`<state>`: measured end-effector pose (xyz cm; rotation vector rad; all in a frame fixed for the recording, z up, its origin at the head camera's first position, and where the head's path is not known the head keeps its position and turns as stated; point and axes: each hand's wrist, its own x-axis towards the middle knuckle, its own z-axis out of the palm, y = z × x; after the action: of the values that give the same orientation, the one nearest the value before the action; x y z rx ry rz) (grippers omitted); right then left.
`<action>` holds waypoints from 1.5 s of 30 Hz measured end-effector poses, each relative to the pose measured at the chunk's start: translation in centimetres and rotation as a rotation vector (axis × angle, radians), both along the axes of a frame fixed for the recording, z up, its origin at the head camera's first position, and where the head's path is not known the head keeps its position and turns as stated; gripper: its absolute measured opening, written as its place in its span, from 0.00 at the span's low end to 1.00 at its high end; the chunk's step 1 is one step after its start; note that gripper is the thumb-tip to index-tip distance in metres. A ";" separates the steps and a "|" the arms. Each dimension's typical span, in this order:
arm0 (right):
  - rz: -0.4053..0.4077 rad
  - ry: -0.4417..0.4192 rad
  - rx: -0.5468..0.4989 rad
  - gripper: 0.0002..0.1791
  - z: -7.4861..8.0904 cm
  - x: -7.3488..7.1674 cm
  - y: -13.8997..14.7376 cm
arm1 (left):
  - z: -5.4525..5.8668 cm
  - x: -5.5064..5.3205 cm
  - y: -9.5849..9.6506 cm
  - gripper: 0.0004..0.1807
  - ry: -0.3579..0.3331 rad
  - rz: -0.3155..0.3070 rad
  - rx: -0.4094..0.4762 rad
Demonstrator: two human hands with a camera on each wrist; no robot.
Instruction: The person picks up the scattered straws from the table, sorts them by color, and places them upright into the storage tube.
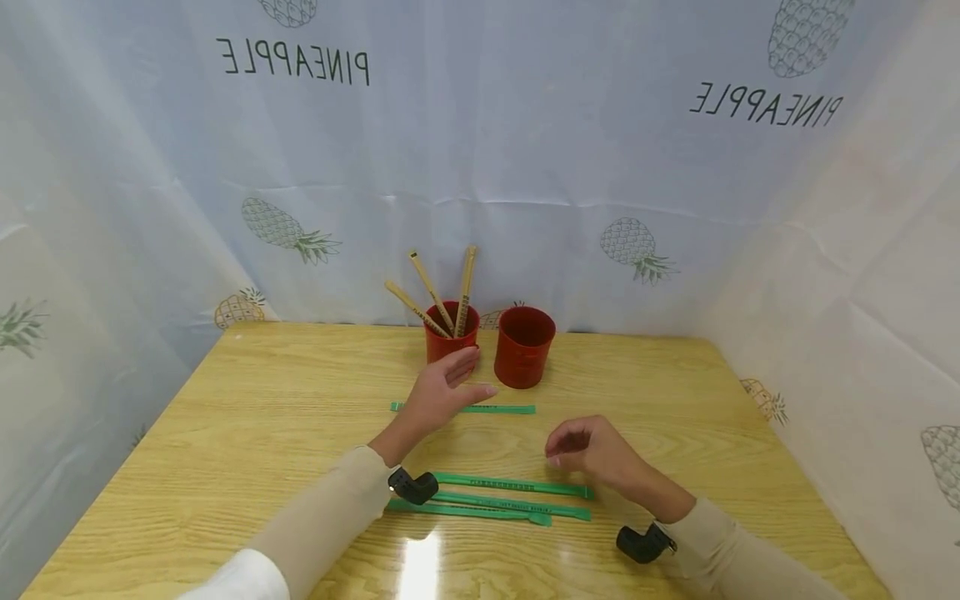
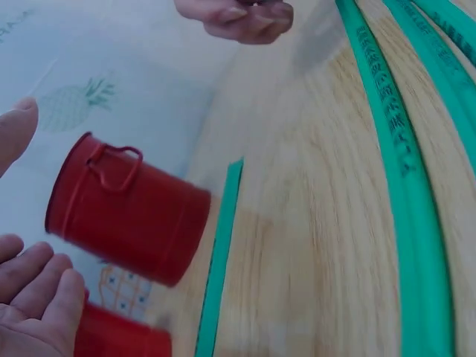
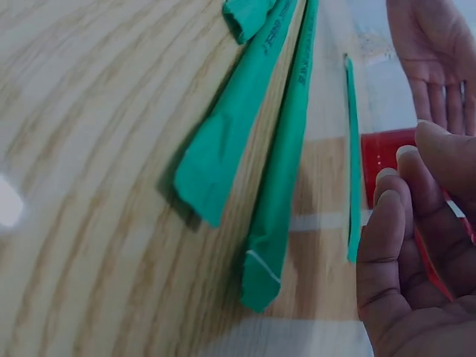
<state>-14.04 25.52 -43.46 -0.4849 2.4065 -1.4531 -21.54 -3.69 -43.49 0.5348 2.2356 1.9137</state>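
Observation:
My left hand (image 1: 438,396) is held out with straight fingers and thumb apart, holding nothing. It overlaps the front of the left red cup (image 1: 437,346), in which several tan printed sticks (image 1: 466,283) lean. Beside that cup stands a second red cup (image 1: 522,358), whose small loop handle shows in the left wrist view. One slim green printed packet (image 1: 510,409) lies behind the left hand, partly hidden by it. My right hand (image 1: 600,454) hovers with loosely curled fingers and nothing in them. Near it, three more green packets (image 1: 517,485) lie side by side on the table.
The wooden table (image 1: 300,375) meets a white pineapple-print curtain (image 1: 525,150) at the back, and more curtain hangs at both sides. Each wrist wears a small black camera (image 1: 643,543). Light glares off the table's front (image 1: 420,567).

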 end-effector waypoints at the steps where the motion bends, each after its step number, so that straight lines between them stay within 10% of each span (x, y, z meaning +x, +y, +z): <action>1: 0.002 -0.006 0.002 0.09 -0.1 0.0 0.0 | 0.0 -0.1 0.5 0.45 0.008 0.000 -0.001; 11: -0.003 0.054 0.063 0.05 -1.1 -0.9 0.3 | 0.8 -1.6 4.4 0.55 0.101 0.043 -0.079; 32: -0.387 0.085 0.058 0.08 -2.5 -7.7 -4.3 | 1.5 -4.7 7.2 0.53 0.099 0.174 -0.131; 45: -0.265 0.223 0.171 0.04 -3.5 -8.6 -4.9 | 1.6 -5.3 7.3 0.49 0.110 0.175 -0.119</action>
<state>-22.63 20.61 -46.92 -0.3115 2.8339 -1.3350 -26.84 3.59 -41.92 0.4512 2.5234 1.8549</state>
